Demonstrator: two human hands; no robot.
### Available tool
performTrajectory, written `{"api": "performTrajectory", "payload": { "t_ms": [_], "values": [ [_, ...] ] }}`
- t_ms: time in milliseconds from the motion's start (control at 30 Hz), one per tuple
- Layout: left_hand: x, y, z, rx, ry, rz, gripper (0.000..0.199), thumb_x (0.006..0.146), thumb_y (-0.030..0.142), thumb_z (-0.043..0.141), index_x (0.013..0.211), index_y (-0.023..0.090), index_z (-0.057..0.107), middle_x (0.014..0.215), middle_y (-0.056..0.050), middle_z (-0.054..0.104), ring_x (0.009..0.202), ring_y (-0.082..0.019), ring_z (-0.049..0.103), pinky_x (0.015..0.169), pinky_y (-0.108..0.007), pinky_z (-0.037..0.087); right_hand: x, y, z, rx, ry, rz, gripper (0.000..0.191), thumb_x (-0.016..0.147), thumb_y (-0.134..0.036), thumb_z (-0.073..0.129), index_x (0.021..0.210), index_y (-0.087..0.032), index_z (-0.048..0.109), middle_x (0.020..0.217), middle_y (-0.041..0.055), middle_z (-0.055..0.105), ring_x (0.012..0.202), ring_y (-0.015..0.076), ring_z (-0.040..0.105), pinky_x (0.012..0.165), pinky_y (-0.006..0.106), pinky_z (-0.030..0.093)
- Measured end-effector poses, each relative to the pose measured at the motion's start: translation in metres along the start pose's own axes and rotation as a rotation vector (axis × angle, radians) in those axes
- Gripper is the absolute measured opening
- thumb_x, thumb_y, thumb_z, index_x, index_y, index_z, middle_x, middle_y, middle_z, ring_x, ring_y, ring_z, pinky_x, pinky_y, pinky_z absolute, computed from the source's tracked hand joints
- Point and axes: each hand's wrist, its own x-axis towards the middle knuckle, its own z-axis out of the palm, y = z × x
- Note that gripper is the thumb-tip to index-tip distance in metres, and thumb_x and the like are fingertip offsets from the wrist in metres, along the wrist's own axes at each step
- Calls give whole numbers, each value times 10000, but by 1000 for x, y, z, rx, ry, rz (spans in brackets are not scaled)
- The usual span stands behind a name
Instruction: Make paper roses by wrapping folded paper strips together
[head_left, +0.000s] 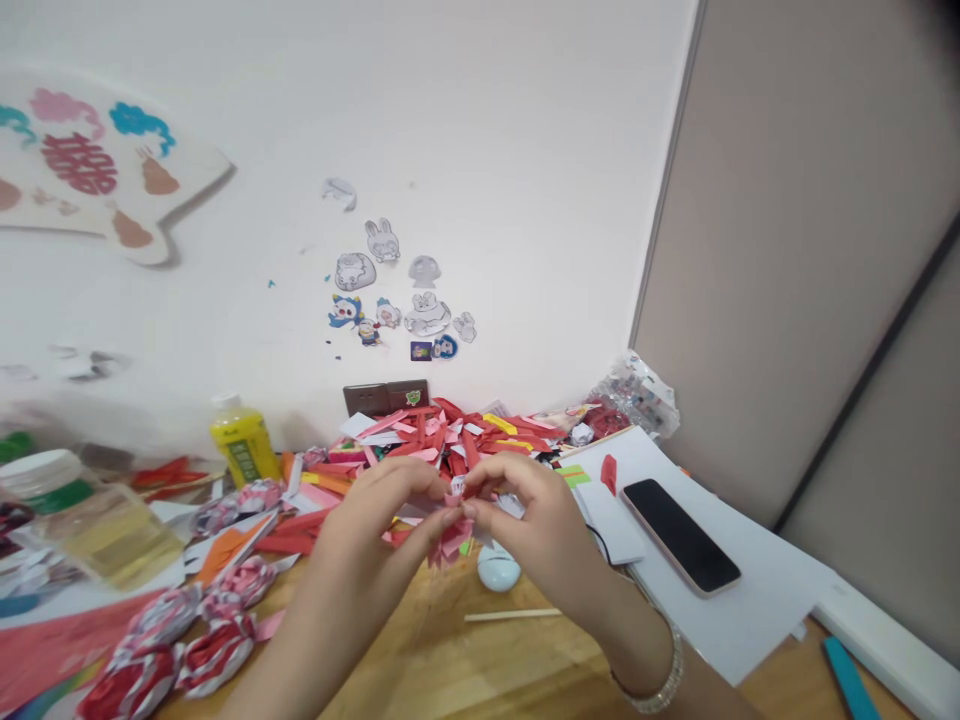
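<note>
A small pink and white folded paper piece (452, 538) is pinched between my two hands above the wooden table (420, 650). On its left side, the thumb and forefinger of my left hand (382, 520) are closed on it. My right hand (529, 525) grips the same piece from the right with closed fingertips, which partly cover it. Behind the hands lies a heap of red and pink paper strips (431, 430). Just below my right hand are a pale rounded object (499, 568) and a thin wooden stick (510, 615).
A black phone (681, 535) rests on white paper (705, 625) at the right. Twisted red and white paper pieces (217, 655), a lidded container (97, 520) and a yellow bottle (244, 440) stand or lie at the left. A teal object (851, 680) is lower right.
</note>
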Motion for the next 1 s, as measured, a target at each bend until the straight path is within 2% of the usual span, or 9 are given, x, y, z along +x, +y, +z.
{"api": "performTrajectory", "payload": {
  "t_ms": [233,433,700,867,1000],
  "values": [
    [0,-4,0,-35,-78,-56,84,775,292,564,732,224,589,681,21,652,644,-168,614,622,-267,463,0,-1,0,-7,-16,1,103,753,-107,617,790,-204,614,795,-7,616,771,142,573,702,255,439],
    [-2,-11,-2,-85,-144,-68,56,778,242,568,733,210,564,710,11,616,648,-152,589,596,-238,450,1,2,-2,89,-102,3,117,743,-89,617,769,-198,582,789,-10,603,771,137,564,708,249,437],
    [-3,-12,-3,-167,-227,-139,151,807,273,558,670,209,559,621,38,602,592,-129,562,562,-209,421,0,-3,-1,-117,-66,-167,143,766,-92,594,694,-200,534,737,-13,580,724,138,538,673,243,407],
    [-4,-13,-1,-225,-279,-194,193,813,301,545,647,203,534,583,48,565,555,-121,527,511,-197,399,-1,1,0,-178,-130,-190,162,776,-93,583,667,-196,523,695,-22,580,641,115,514,614,217,384],
    [-4,-15,-1,-218,-282,-202,226,799,284,544,592,198,515,547,49,524,520,-114,486,477,-196,379,1,3,-4,-121,-202,-188,159,779,-90,574,661,-190,538,689,-21,577,644,110,521,606,212,391]
  ]
}}
